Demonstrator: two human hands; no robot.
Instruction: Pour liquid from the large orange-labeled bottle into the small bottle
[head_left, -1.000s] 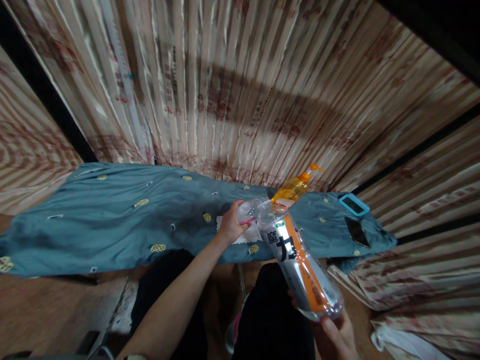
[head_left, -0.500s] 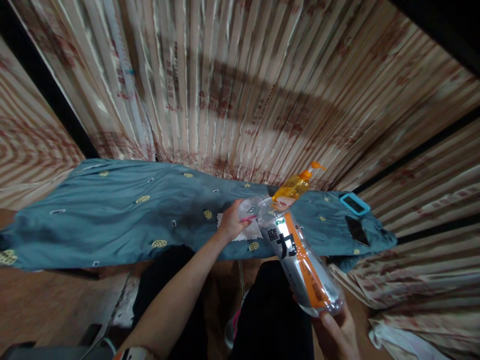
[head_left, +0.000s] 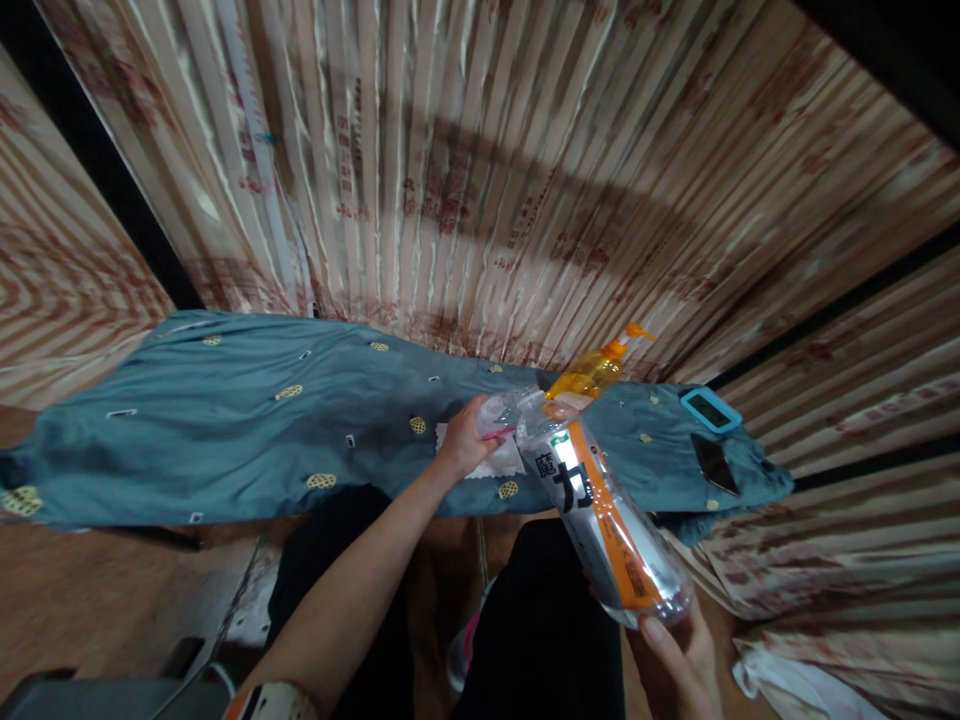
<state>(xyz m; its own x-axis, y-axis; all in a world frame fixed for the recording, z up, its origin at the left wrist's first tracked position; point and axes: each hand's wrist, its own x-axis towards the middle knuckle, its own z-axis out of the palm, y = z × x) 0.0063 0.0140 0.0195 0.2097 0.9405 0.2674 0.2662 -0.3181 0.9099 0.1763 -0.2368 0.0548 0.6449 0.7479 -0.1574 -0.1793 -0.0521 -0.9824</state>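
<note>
Two hands working one clear plastic bottle (head_left: 600,525)
Right hand (head_left: 679,665) is cupping its base; left hand (head_left: 466,444) fingers are pinching a small clear cup at its mouth.

Home room, likely a living or bedroom: long striped patterned curtains (head_left: 480,180) fill the background, a low surface covered by blue printed cloth (head_left: 247,430), wooden floor (head_left: 112,610), a pump bottle (head_left: 592,372), phones (head_left: 710,410) lying about.
</note>
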